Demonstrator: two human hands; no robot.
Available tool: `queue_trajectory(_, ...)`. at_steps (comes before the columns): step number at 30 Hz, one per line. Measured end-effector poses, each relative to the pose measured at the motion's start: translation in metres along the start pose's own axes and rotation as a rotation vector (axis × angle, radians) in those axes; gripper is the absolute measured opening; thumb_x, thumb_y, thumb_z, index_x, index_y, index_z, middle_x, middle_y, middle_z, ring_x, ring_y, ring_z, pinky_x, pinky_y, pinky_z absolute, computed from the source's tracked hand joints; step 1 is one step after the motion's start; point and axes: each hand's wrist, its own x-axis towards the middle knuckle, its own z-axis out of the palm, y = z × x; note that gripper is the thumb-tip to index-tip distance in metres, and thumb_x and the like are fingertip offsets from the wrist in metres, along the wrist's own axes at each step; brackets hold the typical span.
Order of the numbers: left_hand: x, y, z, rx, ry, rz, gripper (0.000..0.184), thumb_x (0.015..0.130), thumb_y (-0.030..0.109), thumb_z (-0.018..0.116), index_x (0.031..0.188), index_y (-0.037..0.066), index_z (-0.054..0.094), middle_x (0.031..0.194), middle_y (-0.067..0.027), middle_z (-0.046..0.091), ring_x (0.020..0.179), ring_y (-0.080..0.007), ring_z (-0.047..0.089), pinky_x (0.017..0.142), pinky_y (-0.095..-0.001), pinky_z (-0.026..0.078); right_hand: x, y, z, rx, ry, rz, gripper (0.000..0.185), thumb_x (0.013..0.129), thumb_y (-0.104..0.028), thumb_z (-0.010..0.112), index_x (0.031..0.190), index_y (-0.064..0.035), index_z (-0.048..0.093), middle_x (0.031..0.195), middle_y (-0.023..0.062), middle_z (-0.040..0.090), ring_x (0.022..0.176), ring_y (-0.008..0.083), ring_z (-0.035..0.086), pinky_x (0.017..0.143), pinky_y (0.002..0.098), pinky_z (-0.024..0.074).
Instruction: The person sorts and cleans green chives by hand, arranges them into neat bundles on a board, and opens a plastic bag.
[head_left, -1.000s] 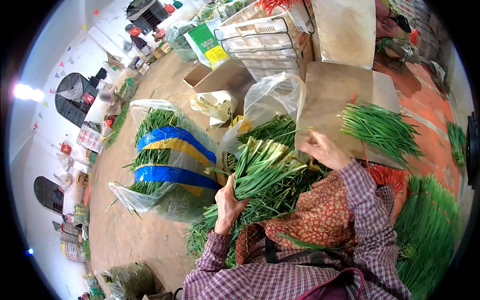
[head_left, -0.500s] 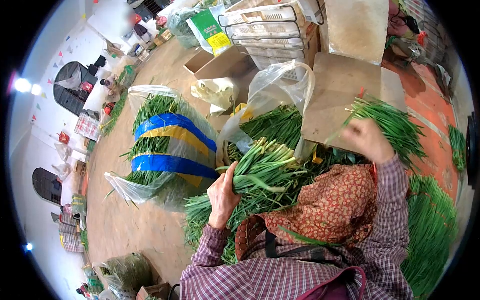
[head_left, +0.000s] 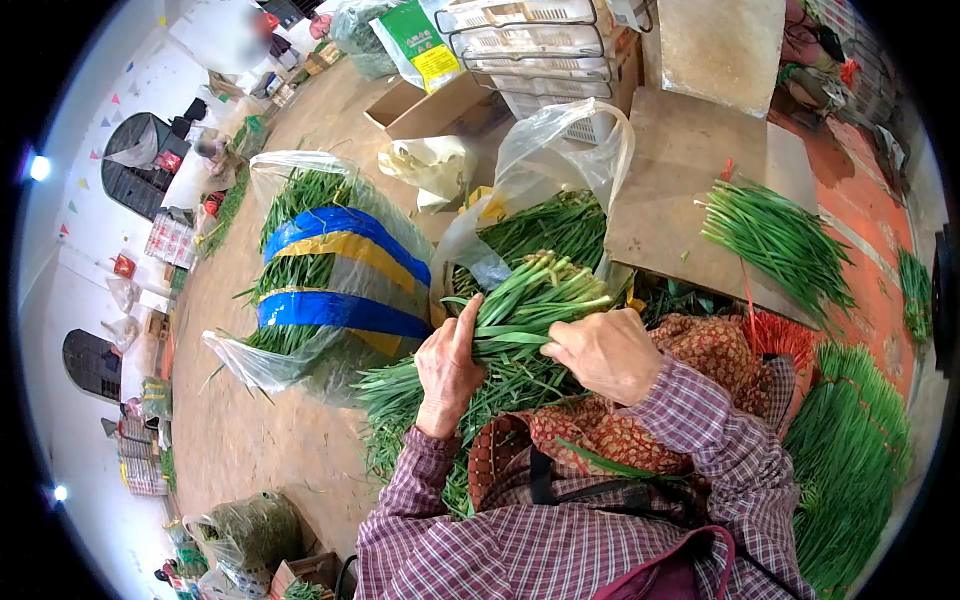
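My left hand [head_left: 448,372] is closed round a bunch of garlic chives [head_left: 535,290], its thumb lying along the side and the pale cut ends pointing up and right. Pinched at the right edge of that bunch, my right hand [head_left: 608,355] has a flat green leaf between thumb and fingers; the fingertips are partly hidden. Beneath both hands, loose greens [head_left: 400,425] lie heaped over my lap and a red flowered cloth [head_left: 710,365]. Another bunch of chives [head_left: 775,235] rests on the cardboard sheet [head_left: 665,210] to the right.
A clear bag of greens banded with blue and yellow tape [head_left: 350,310] stands at left. Ahead are an open plastic bag [head_left: 575,150], a cardboard box [head_left: 435,105] and stacked white crates [head_left: 530,50]. Red ties [head_left: 780,337] and a large chive pile [head_left: 850,460] lie at right.
My right hand has come back left and down from beside the chives on the cardboard to the bunch in my left hand. The left hand keeps its hold.
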Motion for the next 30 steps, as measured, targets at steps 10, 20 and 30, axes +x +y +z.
queue_trajectory(10,-0.014,-0.04,0.009,-0.789,-0.089,-0.418,0.056,0.068,0.006,0.078,0.119,0.0,0.056,0.105,-0.011,0.069,0.095,-0.0153,0.065,0.085,-0.031,0.05,-0.054,0.057,-0.068,-0.182,-0.105,0.222,0.025,0.084,-0.033,0.064,0.088,-0.0076,0.068,0.068,0.0071,0.059,0.06,0.0249,0.06,0.058,0.042,0.0502)
queue_trajectory(20,-0.014,-0.022,0.012,-0.795,-0.171,-0.395,0.052,0.07,0.007,0.077,0.117,0.0,0.056,0.104,-0.0123,0.069,0.095,-0.0175,0.066,0.084,-0.0316,0.051,0.024,0.008,-0.052,0.161,0.387,0.175,0.017,0.079,-0.019,0.072,0.091,-0.0084,0.067,0.086,0.0039,0.061,0.075,0.0211,0.061,0.065,0.0342,0.0511)
queue_trajectory(30,-0.011,-0.01,0.004,-0.681,-0.119,-0.286,0.052,0.071,0.009,0.076,0.116,0.0,0.054,0.1,-0.0179,0.069,0.094,-0.0246,0.069,0.08,-0.0337,0.053,0.031,0.033,-0.02,-0.011,0.367,0.133,0.015,0.076,-0.02,0.075,0.076,-0.0072,0.068,0.083,0.0027,0.061,0.085,0.019,0.056,0.08,0.0368,0.0467)
